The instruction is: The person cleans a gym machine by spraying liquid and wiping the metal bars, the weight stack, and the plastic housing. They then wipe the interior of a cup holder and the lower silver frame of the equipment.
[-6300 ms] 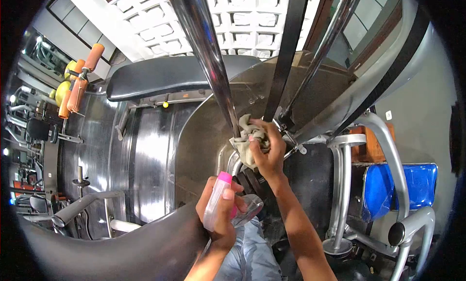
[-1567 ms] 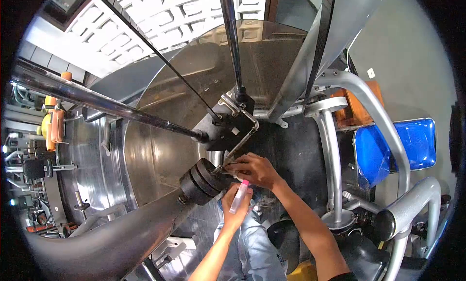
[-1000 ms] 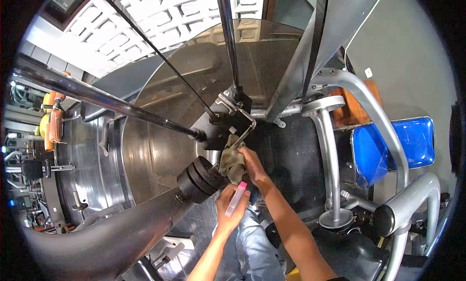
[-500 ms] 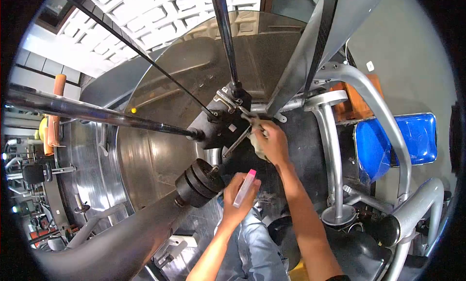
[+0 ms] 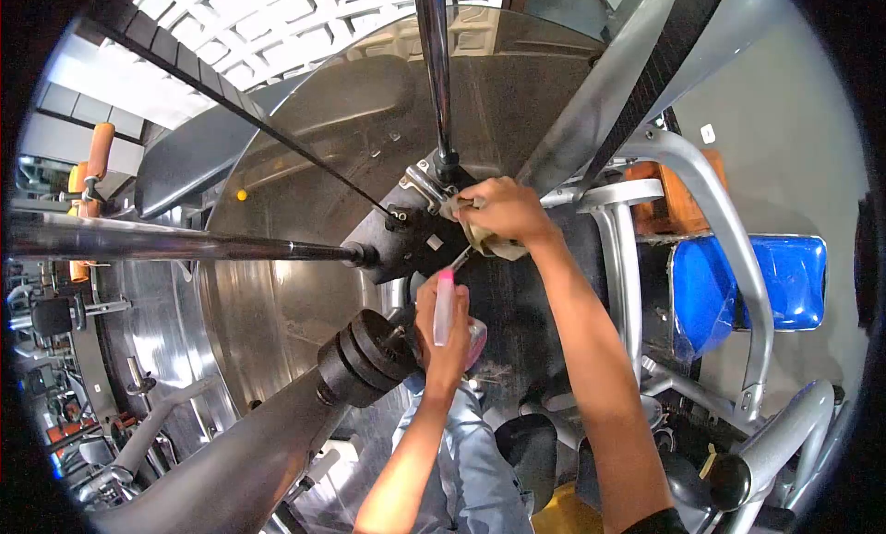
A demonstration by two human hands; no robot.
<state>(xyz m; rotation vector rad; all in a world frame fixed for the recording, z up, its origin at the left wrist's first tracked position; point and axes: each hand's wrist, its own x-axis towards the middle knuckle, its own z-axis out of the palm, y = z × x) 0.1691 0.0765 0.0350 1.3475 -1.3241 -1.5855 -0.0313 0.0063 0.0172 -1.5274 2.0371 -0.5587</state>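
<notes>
My left hand (image 5: 432,336) is wrapped round a spray bottle (image 5: 443,312) with a clear white head and a pink nozzle tip. Part of the bottle's body shows behind the fingers. Above and to the right, my right hand (image 5: 515,211) grips a crumpled pale cloth (image 5: 498,245), pressed against the end of a small metal bracket (image 5: 425,185). That bracket sits on a black plate (image 5: 399,243) of the gym machine, where two shiny guide rods and a black cable meet. A thin metal rod sticks out below the cloth, next to the nozzle.
A dark, ribbed round end (image 5: 365,357) of a thick grey tube lies left of my left hand. A clear curved panel (image 5: 305,156) stands behind the plate. Silver frame tubes (image 5: 738,248) and a blue padded seat (image 5: 789,280) are on the right.
My left hand has risen with the spray bottle, bringing it close under the cloth. The right hand has shifted up and left along the metal part with the cloth. The view has tilted slightly.
</notes>
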